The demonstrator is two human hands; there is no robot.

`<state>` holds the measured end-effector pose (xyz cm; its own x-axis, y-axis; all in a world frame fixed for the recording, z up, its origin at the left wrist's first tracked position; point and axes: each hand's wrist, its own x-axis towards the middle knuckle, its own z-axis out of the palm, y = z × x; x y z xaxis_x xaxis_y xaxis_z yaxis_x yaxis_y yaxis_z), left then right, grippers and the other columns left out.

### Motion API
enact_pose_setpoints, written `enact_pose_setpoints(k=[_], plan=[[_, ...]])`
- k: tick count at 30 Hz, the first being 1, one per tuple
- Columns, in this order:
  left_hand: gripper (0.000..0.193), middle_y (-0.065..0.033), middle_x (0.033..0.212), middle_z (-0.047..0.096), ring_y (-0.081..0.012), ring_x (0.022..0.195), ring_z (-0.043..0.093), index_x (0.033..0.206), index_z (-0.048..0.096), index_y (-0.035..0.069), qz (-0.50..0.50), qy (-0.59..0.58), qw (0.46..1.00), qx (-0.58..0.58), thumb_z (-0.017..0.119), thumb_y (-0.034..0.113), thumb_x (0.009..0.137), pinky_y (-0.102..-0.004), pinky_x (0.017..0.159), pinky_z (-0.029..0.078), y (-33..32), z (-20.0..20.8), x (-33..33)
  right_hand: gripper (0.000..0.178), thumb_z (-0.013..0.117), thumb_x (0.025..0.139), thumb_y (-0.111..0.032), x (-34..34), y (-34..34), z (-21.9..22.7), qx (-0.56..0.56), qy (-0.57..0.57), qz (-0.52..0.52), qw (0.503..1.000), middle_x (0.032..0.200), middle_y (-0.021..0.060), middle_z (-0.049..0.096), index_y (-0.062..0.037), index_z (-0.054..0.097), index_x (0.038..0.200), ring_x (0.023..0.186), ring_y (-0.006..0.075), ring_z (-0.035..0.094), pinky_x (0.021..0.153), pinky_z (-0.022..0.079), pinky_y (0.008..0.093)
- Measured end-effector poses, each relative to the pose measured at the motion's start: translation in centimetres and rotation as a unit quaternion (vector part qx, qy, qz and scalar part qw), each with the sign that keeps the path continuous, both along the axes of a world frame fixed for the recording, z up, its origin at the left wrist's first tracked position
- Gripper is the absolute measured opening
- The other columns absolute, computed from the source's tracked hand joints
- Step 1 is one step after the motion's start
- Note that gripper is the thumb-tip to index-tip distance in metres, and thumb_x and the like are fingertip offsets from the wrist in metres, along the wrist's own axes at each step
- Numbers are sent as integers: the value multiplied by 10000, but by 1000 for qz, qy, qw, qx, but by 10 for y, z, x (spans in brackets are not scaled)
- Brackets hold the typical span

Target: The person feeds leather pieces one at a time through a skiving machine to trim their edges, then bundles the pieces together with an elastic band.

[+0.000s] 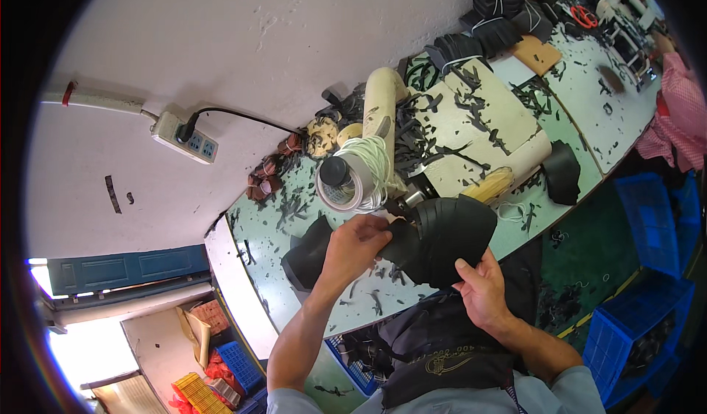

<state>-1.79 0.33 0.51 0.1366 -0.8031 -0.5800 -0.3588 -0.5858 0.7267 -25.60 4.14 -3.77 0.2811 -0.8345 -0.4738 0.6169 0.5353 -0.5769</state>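
My right hand [482, 289] grips a fanned stack of black leather-like pieces [456, 237] from its lower right edge, thumb on top. My left hand [357, 243] is closed in a pinch at the left end, on a single black piece [401, 245] that reaches out from the stack. Both hands are just in front of a cream-coloured machine [479, 131], whose metal working part sits right behind the pieces. More black pieces [309, 256] lie on the table beside my left wrist. Another black piece [562, 172] hangs over the table edge at the right.
Black scraps litter the pale green table [258, 281]. A tape roll [340, 186] and white cord [368, 160] sit on the machine's arm. Tied black bundles [497, 9] stand behind. A power strip [184, 138] is on the wall. Blue crates [626, 326] and a co-worker's pink sleeve [674, 112] are right.
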Motion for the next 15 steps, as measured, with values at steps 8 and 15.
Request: enact_pose_setpoints(k=[8, 15], plan=[[209, -89, 831, 709, -110, 631, 643, 1036, 677, -68, 26, -8, 999, -44, 705, 98, 913, -261, 520, 523, -6, -19, -15, 505, 530, 965, 20, -5, -3, 2, 16, 1, -4, 1000, 1388, 111, 549, -25, 401, 1450, 1250, 219, 571, 1058, 460, 362], [528, -163, 1165, 680, -167, 1064, 645, 1405, 509, -18, 14, 85, 983, -161, 666, 149, 929, -298, 941, 502, 77, -14, -65, 576, 564, 946, 14, 3, 22, -9, -104, 60, 85, 989, 1368, 117, 519, 0, 342, 1478, 1233, 169, 527, 1074, 425, 336]])
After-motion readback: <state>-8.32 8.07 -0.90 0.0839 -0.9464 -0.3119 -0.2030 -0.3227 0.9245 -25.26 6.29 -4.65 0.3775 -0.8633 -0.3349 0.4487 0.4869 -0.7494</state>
